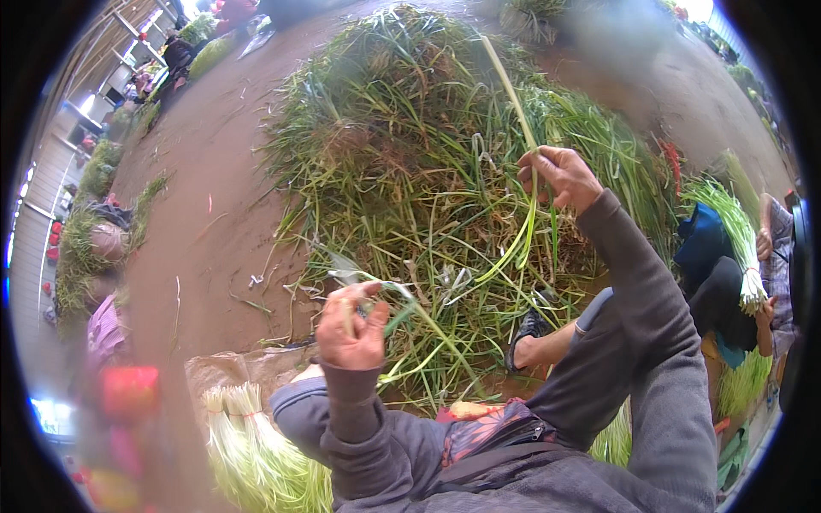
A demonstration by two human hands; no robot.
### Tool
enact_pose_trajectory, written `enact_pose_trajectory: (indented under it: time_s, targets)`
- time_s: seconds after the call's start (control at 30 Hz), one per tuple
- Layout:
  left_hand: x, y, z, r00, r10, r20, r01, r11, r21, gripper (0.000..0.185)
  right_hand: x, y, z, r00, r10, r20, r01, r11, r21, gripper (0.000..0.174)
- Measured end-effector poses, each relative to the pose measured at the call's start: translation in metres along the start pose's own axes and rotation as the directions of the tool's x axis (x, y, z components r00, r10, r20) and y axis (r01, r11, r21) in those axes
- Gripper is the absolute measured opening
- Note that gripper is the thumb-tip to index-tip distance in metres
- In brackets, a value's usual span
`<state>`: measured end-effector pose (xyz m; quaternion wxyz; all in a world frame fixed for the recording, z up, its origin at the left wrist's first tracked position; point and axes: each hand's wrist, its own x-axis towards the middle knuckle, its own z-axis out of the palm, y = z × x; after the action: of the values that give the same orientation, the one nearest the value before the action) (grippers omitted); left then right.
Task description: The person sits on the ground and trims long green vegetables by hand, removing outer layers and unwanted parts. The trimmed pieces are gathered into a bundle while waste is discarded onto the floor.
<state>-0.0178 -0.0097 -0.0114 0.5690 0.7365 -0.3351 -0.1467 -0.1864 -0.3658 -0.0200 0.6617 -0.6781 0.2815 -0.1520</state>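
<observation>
My right hand [557, 176] is raised over a large heap of green stalks and leaves [410, 154]. Its fingers pinch one long stalk of a leafy green vegetable [507, 83], which runs up and away, pale and straight. Green leaf ends hang below the grip. Closer to my body, my left hand [351, 330] is curled above the near left edge of the heap. Pale green stalks [348, 317] show between its thumb and fingers, and a leafy strand [439, 333] trails from it to the right. What lies deep in the palm is hidden.
Tied bundles of white-stemmed greens [247, 423] lie by my left knee on a sheet [215, 369]. To the right, another person's hands [763, 243] hold a bundle [737, 237]. My shoe [531, 330] rests against the heap. Brown floor [199, 256] stretches left, with more greens [90, 250] beyond.
</observation>
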Motion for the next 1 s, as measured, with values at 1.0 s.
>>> enact_pose_trajectory:
  time_s: [1.0]
  targets:
    - [-0.005, 0.026, 0.023, 0.908, 0.007, 0.420, -0.001, 1.000, -0.014, 0.008, -0.036, -0.031, 0.109, 0.899, -0.401, 0.176, 0.438, 0.811, -0.388, 0.015]
